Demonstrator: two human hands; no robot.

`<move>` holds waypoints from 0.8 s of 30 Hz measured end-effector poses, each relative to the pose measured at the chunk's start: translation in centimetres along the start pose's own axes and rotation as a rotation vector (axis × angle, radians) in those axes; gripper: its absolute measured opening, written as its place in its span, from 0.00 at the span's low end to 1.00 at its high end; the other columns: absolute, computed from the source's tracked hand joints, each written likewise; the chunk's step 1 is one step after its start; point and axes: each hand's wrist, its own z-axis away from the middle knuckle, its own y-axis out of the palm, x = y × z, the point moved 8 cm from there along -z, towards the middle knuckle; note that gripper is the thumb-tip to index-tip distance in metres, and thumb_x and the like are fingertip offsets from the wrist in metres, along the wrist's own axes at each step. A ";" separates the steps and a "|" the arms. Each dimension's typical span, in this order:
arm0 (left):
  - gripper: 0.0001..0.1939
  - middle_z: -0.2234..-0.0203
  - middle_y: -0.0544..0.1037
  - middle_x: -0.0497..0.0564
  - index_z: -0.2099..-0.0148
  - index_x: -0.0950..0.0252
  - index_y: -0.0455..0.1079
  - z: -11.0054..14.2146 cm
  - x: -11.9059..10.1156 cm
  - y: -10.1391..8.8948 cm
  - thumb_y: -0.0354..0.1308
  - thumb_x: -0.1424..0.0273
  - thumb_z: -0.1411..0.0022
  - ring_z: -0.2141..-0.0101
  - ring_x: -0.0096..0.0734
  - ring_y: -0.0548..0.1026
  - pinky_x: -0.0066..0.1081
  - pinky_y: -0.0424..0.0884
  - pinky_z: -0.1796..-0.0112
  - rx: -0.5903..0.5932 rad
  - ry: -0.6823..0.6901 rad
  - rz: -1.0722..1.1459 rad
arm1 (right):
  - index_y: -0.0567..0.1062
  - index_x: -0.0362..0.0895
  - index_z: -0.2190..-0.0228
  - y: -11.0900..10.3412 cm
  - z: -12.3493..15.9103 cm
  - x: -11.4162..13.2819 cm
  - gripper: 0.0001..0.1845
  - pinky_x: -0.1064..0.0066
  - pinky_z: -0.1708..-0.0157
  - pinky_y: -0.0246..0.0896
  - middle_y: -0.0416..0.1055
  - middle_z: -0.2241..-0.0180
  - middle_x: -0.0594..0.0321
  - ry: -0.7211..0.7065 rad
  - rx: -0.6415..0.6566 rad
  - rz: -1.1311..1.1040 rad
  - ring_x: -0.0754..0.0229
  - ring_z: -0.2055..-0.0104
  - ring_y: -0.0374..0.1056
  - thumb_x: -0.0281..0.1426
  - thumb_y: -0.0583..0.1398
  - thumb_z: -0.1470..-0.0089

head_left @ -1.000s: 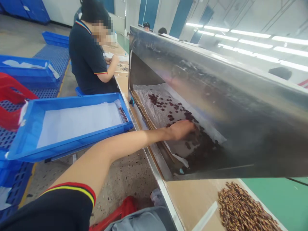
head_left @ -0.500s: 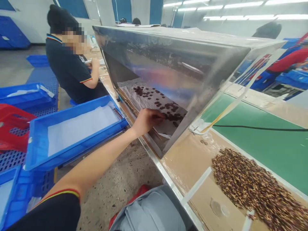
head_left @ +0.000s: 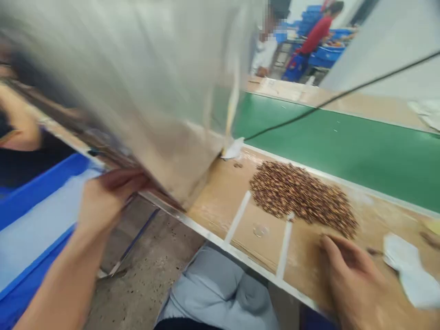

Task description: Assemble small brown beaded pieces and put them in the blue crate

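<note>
My left hand (head_left: 106,201) is at the lower front edge of a tilted metal hood (head_left: 165,151). Its fingers are pressed together, their tips blurred and hidden by the hood, so anything in them is out of sight. At the right, my right hand (head_left: 360,279) hovers over or rests on the brown work surface (head_left: 305,256), beside the near right end of a pile of small brown and yellowish pieces (head_left: 302,192). Its thumb and forefinger come together; I cannot make out what is between them.
White strips (head_left: 238,217) and a small clear disc (head_left: 260,230) lie before the pile. White paper (head_left: 407,270) is at the right. A black cable (head_left: 330,101) crosses above the green belt (head_left: 343,137). A blue tray (head_left: 65,172) stands left, near a co-worker's arm (head_left: 20,121).
The view has swung right and the hood's inside with its dark round pieces is out of sight. My left hand is now at the hood's edge. My right hand has come into view by the pile.
</note>
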 end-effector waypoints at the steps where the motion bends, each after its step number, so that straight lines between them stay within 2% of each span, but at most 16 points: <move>1: 0.08 0.66 0.93 0.43 0.54 0.57 0.92 1.9 2.7 0.4 0.78 0.62 0.34 0.55 0.46 0.90 0.41 0.86 0.49 0.038 -0.148 -0.029 | 0.91 0.48 0.55 0.0 -0.2 0.1 0.27 0.55 0.54 0.80 0.89 0.59 0.54 0.020 -0.020 0.024 0.46 0.60 0.83 0.57 0.79 0.41; 2: 0.09 0.65 0.94 0.45 0.57 0.55 0.93 4.0 4.7 1.6 0.80 0.58 0.36 0.58 0.47 0.91 0.41 0.87 0.52 0.104 -0.243 0.043 | 0.90 0.47 0.56 0.1 -0.5 0.1 0.28 0.55 0.54 0.80 0.89 0.60 0.53 0.039 -0.028 0.005 0.46 0.61 0.83 0.56 0.79 0.43; 3: 0.12 0.64 0.94 0.47 0.60 0.54 0.93 6.4 6.2 3.5 0.83 0.55 0.42 0.63 0.46 0.91 0.42 0.88 0.57 0.198 -0.319 0.146 | 0.90 0.46 0.57 0.3 -0.8 0.3 0.28 0.56 0.55 0.80 0.88 0.60 0.53 0.044 -0.034 -0.030 0.48 0.62 0.83 0.56 0.80 0.44; 5: 0.19 0.64 0.94 0.53 0.63 0.56 0.93 11.5 7.0 9.2 0.90 0.51 0.52 0.69 0.48 0.90 0.42 0.90 0.65 0.474 -0.413 0.325 | 0.89 0.45 0.58 0.7 -1.2 0.9 0.27 0.58 0.57 0.81 0.88 0.61 0.54 0.037 -0.042 -0.091 0.50 0.63 0.83 0.55 0.80 0.44; 7: 0.24 0.64 0.94 0.59 0.61 0.60 0.94 16.0 5.3 15.0 0.90 0.49 0.50 0.69 0.48 0.91 0.42 0.92 0.63 0.672 -0.445 0.490 | 0.89 0.45 0.58 0.6 -0.7 1.8 0.25 0.60 0.58 0.81 0.87 0.62 0.56 0.018 -0.077 -0.130 0.52 0.63 0.82 0.51 0.81 0.44; 9: 0.25 0.63 0.94 0.61 0.58 0.62 0.94 18.5 2.9 19.7 0.90 0.49 0.48 0.68 0.45 0.92 0.37 0.92 0.62 0.743 -0.463 0.656 | 0.89 0.45 0.58 0.1 0.7 2.9 0.23 0.62 0.58 0.81 0.87 0.62 0.58 0.032 -0.105 -0.190 0.54 0.63 0.82 0.48 0.82 0.44; 11: 0.25 0.64 0.94 0.62 0.57 0.65 0.94 19.5 0.9 22.9 0.90 0.51 0.46 0.68 0.43 0.92 0.34 0.91 0.63 0.782 -0.464 0.760 | 0.89 0.46 0.57 0.1 3.0 4.0 0.20 0.65 0.58 0.81 0.87 0.60 0.59 0.103 -0.051 -0.289 0.57 0.63 0.82 0.45 0.82 0.42; 13: 0.25 0.65 0.94 0.61 0.54 0.66 0.93 19.9 -0.5 24.4 0.90 0.53 0.44 0.68 0.43 0.93 0.32 0.91 0.64 0.808 -0.460 0.801 | 0.89 0.47 0.57 1.0 5.9 5.2 0.16 0.67 0.57 0.82 0.88 0.58 0.59 0.211 0.090 -0.392 0.58 0.63 0.83 0.43 0.82 0.38; 17: 0.20 0.66 0.93 0.59 0.54 0.66 0.92 20.4 -1.9 24.6 0.89 0.58 0.40 0.68 0.41 0.93 0.29 0.90 0.65 0.859 -0.414 0.744 | 0.90 0.49 0.56 4.2 11.0 7.5 0.14 0.66 0.55 0.85 0.89 0.52 0.56 0.388 0.377 -0.531 0.56 0.57 0.85 0.43 0.81 0.34; 21: 0.13 0.66 0.93 0.57 0.55 0.64 0.93 21.1 -2.9 24.3 0.85 0.61 0.35 0.68 0.38 0.92 0.27 0.90 0.63 0.902 -0.350 0.697 | 0.90 0.51 0.56 6.1 12.4 8.3 0.10 0.65 0.49 0.86 0.90 0.50 0.57 0.446 0.485 -0.597 0.52 0.49 0.87 0.41 0.80 0.32; 24: 0.10 0.64 0.94 0.55 0.55 0.61 0.94 21.5 -2.9 24.4 0.85 0.63 0.34 0.67 0.36 0.92 0.26 0.90 0.61 0.884 -0.340 0.715 | 0.90 0.51 0.55 6.3 12.5 8.7 0.07 0.63 0.49 0.87 0.91 0.52 0.58 0.416 0.527 -0.566 0.52 0.51 0.88 0.39 0.78 0.29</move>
